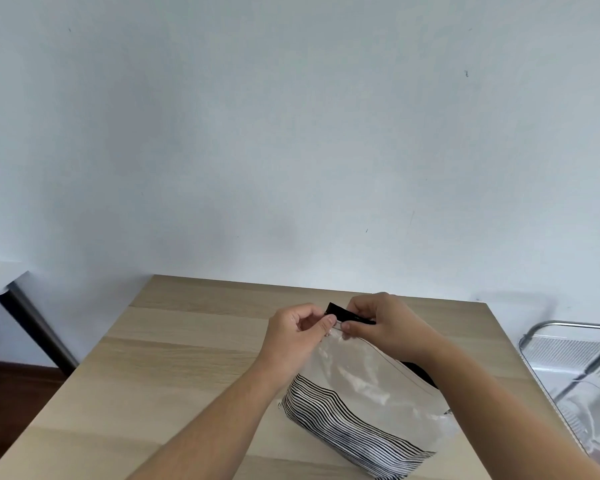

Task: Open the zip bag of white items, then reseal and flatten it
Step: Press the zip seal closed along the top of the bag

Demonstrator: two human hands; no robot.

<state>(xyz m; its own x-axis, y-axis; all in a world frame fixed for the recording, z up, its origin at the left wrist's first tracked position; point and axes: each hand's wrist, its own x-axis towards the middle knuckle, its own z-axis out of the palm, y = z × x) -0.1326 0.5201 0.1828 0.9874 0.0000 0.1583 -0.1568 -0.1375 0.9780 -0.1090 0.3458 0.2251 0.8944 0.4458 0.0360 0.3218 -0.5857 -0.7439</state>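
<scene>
A clear zip bag [361,386] with a black-and-white striped bottom band and a black zip strip [343,314] along its top stands tilted on the wooden table [187,341]. Pale contents show faintly through the plastic. My left hand [298,327] pinches the near lip of the bag's top corner between thumb and fingers. Close beside it, my right hand [378,323] pinches the far lip with the black strip. The two hands nearly touch at that corner. Whether the zip is parted there is hidden by my fingers.
A pale wall rises right behind the table's far edge. A metal-framed chair [568,362] stands off the table's right side. A dark slanted bar [35,330] and brown floor lie to the left.
</scene>
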